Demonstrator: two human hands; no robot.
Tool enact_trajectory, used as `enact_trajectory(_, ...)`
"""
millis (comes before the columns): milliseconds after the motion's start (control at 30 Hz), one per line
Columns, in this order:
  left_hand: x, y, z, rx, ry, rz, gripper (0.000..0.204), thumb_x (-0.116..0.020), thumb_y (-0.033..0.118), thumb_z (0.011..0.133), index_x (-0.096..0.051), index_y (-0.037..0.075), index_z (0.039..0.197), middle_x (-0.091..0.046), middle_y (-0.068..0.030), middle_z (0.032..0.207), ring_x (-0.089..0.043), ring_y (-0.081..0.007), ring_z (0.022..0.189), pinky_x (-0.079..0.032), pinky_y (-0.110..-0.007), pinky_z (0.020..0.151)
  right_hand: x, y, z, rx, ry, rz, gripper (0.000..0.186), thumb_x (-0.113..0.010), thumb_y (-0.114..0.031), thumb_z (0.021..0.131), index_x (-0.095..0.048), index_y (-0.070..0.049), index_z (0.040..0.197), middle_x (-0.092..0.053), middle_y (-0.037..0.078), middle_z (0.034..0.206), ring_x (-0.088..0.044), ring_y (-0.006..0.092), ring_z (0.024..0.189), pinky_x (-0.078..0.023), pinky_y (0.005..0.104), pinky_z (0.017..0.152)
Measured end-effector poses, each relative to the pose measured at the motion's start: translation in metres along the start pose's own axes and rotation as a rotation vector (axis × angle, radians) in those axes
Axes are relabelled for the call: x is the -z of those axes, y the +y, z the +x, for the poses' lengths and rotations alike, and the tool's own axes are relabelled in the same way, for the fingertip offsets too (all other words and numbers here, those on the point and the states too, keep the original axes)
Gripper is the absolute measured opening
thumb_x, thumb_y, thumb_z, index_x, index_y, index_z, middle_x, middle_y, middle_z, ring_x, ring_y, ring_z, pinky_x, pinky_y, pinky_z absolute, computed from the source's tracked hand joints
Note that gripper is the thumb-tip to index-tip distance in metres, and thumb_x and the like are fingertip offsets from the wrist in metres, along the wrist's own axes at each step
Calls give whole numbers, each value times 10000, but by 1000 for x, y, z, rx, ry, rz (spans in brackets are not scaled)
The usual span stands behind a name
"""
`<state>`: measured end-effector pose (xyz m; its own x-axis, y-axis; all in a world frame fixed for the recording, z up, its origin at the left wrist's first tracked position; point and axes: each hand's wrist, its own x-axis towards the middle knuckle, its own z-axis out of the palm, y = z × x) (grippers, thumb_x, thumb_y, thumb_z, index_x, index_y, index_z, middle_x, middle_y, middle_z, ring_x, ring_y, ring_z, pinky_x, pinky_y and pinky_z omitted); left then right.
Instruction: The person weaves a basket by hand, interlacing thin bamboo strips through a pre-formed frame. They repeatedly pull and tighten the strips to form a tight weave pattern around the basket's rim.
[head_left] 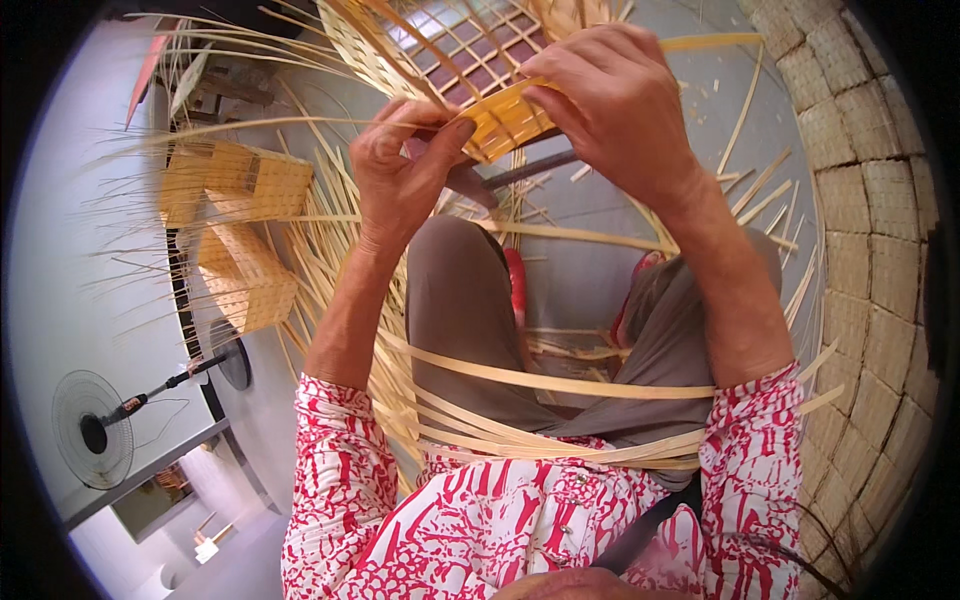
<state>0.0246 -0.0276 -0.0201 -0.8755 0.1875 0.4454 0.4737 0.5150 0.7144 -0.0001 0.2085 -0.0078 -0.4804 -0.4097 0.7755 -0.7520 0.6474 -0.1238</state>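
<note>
At the top middle, a basket of woven bamboo strips (505,118) stands before my knees, its near wall a glossy yellow weave and its inside an open lattice (480,62). My left hand (408,165) pinches the left part of that wall between thumb and fingers. Closed on the right part is my right hand (618,105), thumb along the upper edge. A thin yellow strip (710,42) sticks out to the right beyond my right hand. Below the weave, a dark bar-like piece (535,167) shows, its kind unclear.
Several pale strips (560,382) lie across my lap. Loose strips (340,260) spread along my left side, near woven pieces (250,265) on the floor. Stacked woven blocks (850,230) line the right. A standing fan (95,430) is at the far left.
</note>
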Motion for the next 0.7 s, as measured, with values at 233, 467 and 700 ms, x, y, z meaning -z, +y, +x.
enact_trajectory(233,-11,-43,3,11,112,-145,70,-778,23,839,-721,0,873,-657,-33,783,-618,-106,764,-495,-244,693,-35,-1,-33,-1091,28,966,171,-541,-131,1023,-653,-69,1137,-707,97,1019,-685,238,973,-530,369,911)
enact_trajectory(467,-20,-52,13,-34,71,-245,73,-782,23,841,-709,21,846,-642,-24,793,-590,-112,759,-478,-261,685,-42,20,-30,-1245,356,2019,231,-525,-247,1041,-647,-61,979,-696,85,907,-678,174,831,-553,283,739)
enact_trajectory(700,-17,-50,15,-29,41,-230,68,-784,29,832,-717,32,845,-652,-26,783,-596,-135,760,-483,-287,695,-32,-4,7,-772,-236,1341,364,-713,-212,941,-653,-28,1249,-648,20,974,-585,110,860,-493,228,787)
